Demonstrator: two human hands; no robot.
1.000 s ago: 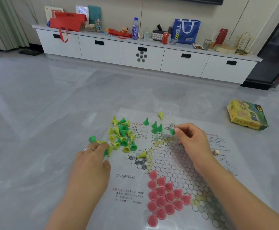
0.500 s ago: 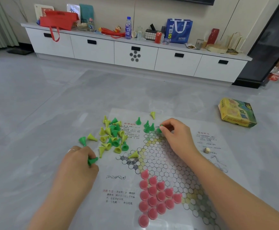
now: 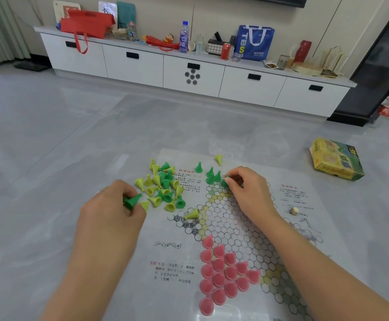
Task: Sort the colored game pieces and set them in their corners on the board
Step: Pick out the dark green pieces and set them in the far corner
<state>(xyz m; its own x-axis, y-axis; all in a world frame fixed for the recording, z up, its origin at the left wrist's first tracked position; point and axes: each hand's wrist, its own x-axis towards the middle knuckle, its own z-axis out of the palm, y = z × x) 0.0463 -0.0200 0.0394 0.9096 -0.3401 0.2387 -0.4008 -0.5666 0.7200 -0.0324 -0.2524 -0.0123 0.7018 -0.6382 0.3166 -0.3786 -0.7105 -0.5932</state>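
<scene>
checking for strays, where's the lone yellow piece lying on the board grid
In the head view, the yellow piece lies tipped over on the left part of the board, just below the mixed pile and above the pink pieces.

Left hand (image 3: 110, 212) curled, right hand (image 3: 246, 188) apparently in pinching grip.

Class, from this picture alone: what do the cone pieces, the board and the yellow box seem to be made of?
Cone pieces: plastic, by their bright uniform colour and moulded shape.
Board: thin printed sheet, probably glossy paper or film; it lies flat with a slight sheen.
Yellow box: printed cardboard, judging by its dented, folded edges.
</scene>
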